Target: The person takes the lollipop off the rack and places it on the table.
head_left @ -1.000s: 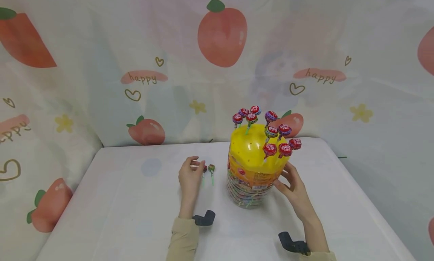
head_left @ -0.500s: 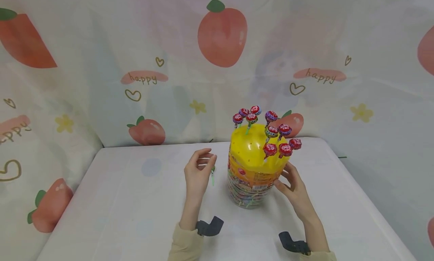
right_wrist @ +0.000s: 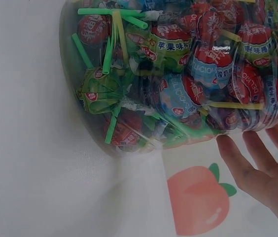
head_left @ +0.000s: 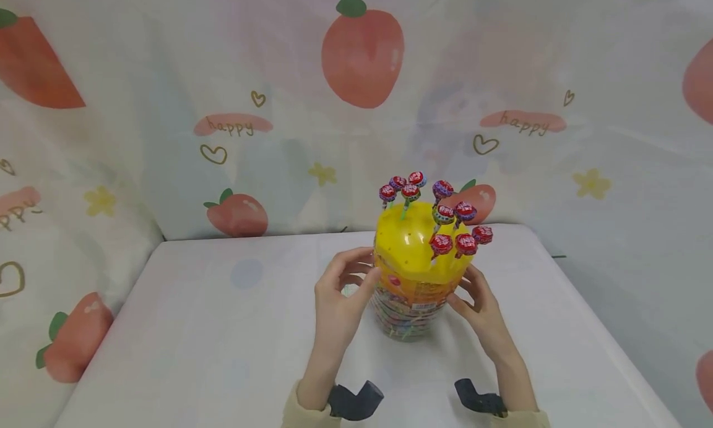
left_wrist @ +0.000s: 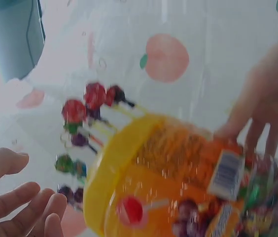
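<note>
The candy jar (head_left: 409,304) stands upright, right of the table (head_left: 223,335)'s middle; its yellow lid (head_left: 409,241) props lollipops (head_left: 442,245) by their sticks. My right hand (head_left: 484,323) touches its right side, fingers spread, likely steadying. My left hand (head_left: 338,304) spreads bent fingers at its left; contact unclear. Wrappers (right_wrist: 172,47) read "苹果味"; the backdrop (head_left: 362,149), "happy".

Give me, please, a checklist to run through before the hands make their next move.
1. Jar standing on the table: ok.
2. Right hand against the jar: ok, its fingertips touch the side.
3. Left hand touching the jar: not ok, the left wrist view shows a gap.
4. Left hand free of lollipops: ok, nothing shows in its fingers.
5. Lollipops stuck in the yellow lid: ok.
6. Table behind the left hand: cannot tell, mostly blocked.
</note>
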{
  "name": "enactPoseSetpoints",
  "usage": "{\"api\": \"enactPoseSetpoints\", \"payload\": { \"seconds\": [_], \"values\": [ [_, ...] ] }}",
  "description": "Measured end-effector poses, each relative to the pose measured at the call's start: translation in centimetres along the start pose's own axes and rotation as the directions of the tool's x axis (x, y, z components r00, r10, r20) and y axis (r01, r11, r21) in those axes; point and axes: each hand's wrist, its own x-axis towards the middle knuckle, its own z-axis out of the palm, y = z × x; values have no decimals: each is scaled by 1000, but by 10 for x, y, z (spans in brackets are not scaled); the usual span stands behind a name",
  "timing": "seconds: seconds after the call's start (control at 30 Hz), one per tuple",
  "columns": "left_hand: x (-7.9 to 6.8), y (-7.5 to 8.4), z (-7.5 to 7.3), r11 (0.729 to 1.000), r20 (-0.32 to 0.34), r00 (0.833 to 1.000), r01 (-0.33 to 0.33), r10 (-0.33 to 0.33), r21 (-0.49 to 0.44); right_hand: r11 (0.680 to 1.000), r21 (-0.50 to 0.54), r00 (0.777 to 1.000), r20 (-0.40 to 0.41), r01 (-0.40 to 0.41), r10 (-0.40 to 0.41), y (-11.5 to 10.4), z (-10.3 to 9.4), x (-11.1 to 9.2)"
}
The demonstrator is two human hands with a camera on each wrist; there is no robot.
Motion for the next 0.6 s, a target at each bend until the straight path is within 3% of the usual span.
{"api": "enactPoseSetpoints", "payload": {
  "seconds": [0.23,0.6],
  "values": [
    [-2,17,20,995,85,991,-101,102,-17,999,25,1000,6,22,-23,-1,1,0],
    [14,24,49,979,140,971,-199,192,36,1000,21,1000,5,20,-20,1,0,0]
  ]
}}
